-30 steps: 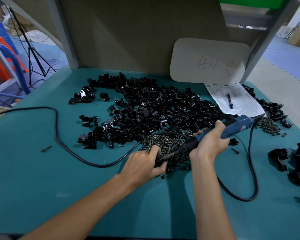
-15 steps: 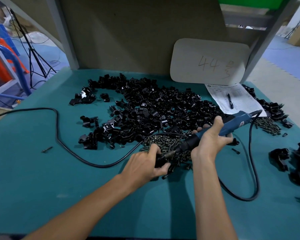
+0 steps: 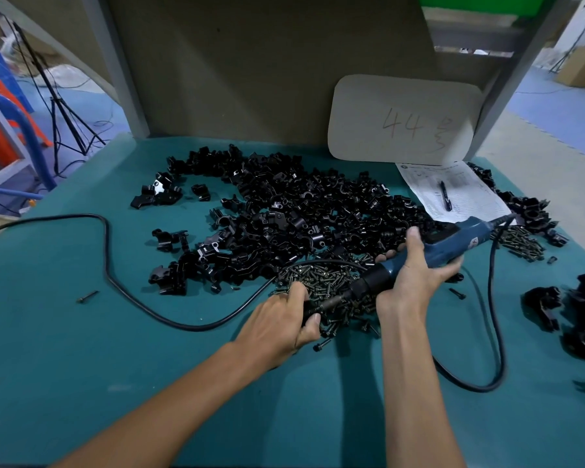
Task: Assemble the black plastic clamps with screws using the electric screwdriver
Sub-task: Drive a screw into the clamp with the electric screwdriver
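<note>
Head view: a small black plastic clamp point(image 3: 307, 311), mostly hidden, is gripped in the curled left hand point(image 3: 279, 324) at the near edge of a pile of dark metal screws point(image 3: 321, 282). The bit of a blue corded electric screwdriver point(image 3: 434, 253), held round its body by the right hand point(image 3: 416, 282), is set against it. Behind, loose black clamps point(image 3: 301, 214) are heaped on the teal table mat point(image 3: 81, 366). Were the bit tilted, the screw head could be stripped or the clamp twisted free. "44" is handwritten on a white rounded board point(image 3: 402, 119); the printed sheet point(image 3: 453, 197) beside it cannot be read.
</note>
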Action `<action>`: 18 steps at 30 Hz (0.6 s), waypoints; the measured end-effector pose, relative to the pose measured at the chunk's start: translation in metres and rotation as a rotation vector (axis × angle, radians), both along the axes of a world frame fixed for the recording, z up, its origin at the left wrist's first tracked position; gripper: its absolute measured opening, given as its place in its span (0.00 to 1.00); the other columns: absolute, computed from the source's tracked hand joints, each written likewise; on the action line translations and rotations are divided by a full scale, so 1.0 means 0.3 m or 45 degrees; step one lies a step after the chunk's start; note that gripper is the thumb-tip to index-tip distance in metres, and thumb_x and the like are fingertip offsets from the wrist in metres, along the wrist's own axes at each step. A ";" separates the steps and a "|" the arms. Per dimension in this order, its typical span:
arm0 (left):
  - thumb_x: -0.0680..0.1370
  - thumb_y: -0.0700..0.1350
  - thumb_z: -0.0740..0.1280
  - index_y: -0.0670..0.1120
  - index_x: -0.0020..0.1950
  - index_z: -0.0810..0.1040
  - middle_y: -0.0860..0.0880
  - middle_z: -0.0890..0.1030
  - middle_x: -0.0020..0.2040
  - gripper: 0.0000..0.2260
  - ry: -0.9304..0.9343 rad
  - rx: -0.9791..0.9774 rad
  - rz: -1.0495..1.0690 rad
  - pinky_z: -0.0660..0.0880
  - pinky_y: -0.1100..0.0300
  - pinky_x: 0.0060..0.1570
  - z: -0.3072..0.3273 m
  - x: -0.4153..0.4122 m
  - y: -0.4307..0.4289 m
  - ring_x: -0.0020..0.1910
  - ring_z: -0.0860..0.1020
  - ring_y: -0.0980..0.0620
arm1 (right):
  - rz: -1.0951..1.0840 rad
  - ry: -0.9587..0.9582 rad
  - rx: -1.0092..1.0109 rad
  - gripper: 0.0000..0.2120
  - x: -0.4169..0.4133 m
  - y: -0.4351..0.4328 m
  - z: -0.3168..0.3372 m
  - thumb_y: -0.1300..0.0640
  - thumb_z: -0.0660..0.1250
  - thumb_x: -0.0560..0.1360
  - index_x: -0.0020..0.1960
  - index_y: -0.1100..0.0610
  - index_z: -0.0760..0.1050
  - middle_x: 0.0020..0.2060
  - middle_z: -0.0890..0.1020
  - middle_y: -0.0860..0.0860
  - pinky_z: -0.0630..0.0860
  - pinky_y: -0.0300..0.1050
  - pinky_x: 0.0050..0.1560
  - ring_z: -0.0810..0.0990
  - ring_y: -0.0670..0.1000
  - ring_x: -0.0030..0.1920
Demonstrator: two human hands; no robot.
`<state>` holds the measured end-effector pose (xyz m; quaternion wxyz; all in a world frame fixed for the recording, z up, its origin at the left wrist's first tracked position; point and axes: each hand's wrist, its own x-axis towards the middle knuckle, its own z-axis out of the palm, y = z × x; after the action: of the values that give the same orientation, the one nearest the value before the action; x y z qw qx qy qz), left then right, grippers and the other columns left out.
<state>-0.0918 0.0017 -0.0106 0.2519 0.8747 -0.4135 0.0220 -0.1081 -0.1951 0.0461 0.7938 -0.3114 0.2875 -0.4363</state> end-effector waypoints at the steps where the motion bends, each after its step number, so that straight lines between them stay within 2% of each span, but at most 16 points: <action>1: 0.80 0.57 0.52 0.49 0.51 0.60 0.53 0.69 0.34 0.12 0.002 0.005 -0.002 0.57 0.63 0.26 0.001 0.000 -0.001 0.29 0.67 0.54 | -0.007 0.004 0.005 0.32 -0.003 0.000 -0.001 0.51 0.75 0.76 0.73 0.40 0.61 0.43 0.79 0.53 0.80 0.47 0.36 0.78 0.49 0.34; 3: 0.80 0.56 0.53 0.48 0.51 0.60 0.54 0.68 0.34 0.11 -0.005 0.013 -0.015 0.56 0.63 0.25 0.003 -0.001 -0.005 0.29 0.67 0.54 | -0.027 -0.005 0.030 0.28 -0.011 -0.003 -0.003 0.46 0.73 0.77 0.71 0.49 0.64 0.38 0.76 0.52 0.78 0.47 0.34 0.77 0.49 0.32; 5: 0.81 0.54 0.56 0.48 0.52 0.60 0.54 0.69 0.34 0.10 -0.012 0.020 -0.024 0.57 0.63 0.25 0.004 -0.002 -0.008 0.29 0.67 0.54 | -0.059 0.029 0.027 0.25 -0.011 -0.006 -0.002 0.48 0.70 0.77 0.70 0.52 0.65 0.39 0.75 0.53 0.77 0.47 0.34 0.76 0.50 0.32; 10: 0.83 0.52 0.58 0.48 0.52 0.61 0.53 0.70 0.35 0.10 0.002 0.030 -0.003 0.57 0.61 0.27 0.007 -0.005 -0.008 0.30 0.69 0.52 | -0.119 0.106 -0.049 0.19 0.010 -0.002 0.012 0.53 0.67 0.78 0.66 0.55 0.66 0.36 0.75 0.52 0.76 0.46 0.31 0.75 0.50 0.28; 14: 0.83 0.51 0.58 0.48 0.52 0.60 0.54 0.69 0.34 0.09 0.004 0.024 -0.006 0.59 0.64 0.25 0.014 -0.007 -0.004 0.28 0.66 0.55 | -0.109 0.124 -0.062 0.19 0.018 -0.002 0.012 0.53 0.66 0.79 0.67 0.54 0.66 0.36 0.75 0.52 0.77 0.45 0.31 0.76 0.49 0.28; 18: 0.82 0.52 0.57 0.48 0.52 0.60 0.54 0.68 0.34 0.10 -0.004 0.036 -0.017 0.57 0.64 0.25 0.016 -0.008 -0.004 0.29 0.65 0.55 | -0.083 0.119 -0.057 0.17 0.011 -0.005 0.009 0.53 0.66 0.78 0.64 0.53 0.66 0.35 0.75 0.52 0.76 0.45 0.31 0.75 0.50 0.28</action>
<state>-0.0941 0.0004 -0.0058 0.2391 0.8754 -0.4199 0.0158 -0.1046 -0.1965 0.0488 0.7577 -0.3396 0.3246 -0.4531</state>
